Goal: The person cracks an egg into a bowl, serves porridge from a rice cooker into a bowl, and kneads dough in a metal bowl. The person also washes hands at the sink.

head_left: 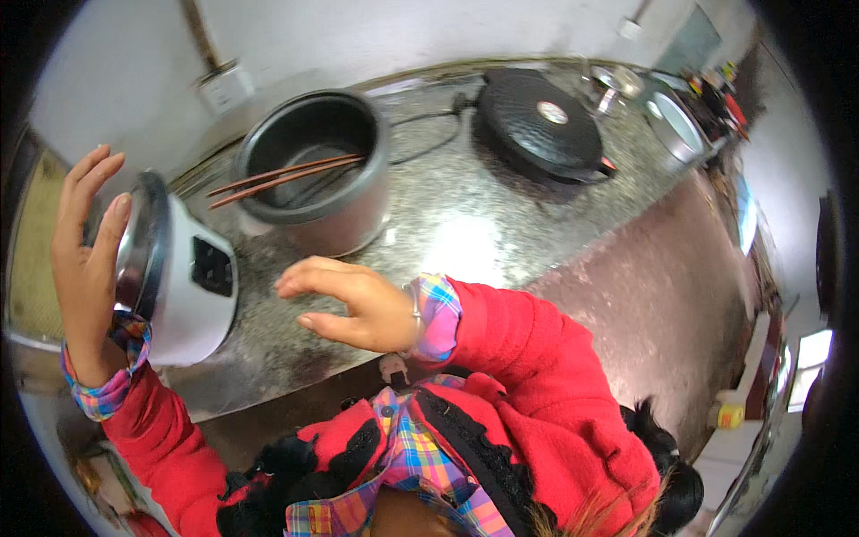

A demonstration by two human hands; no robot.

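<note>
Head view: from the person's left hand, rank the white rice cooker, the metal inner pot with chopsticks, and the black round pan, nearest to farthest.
1. White rice cooker, at the counter's left end; the left hand rests on its rim.
2. Metal inner pot with chopsticks, mid-counter behind the cooker.
3. Black round pan, far to the right.

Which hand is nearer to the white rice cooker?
Left. The left hand rests on the white rice cooker at its lid; the right hand hovers apart, to its right.

White rice cooker point(183, 282), tilted on counter's left end
</note>
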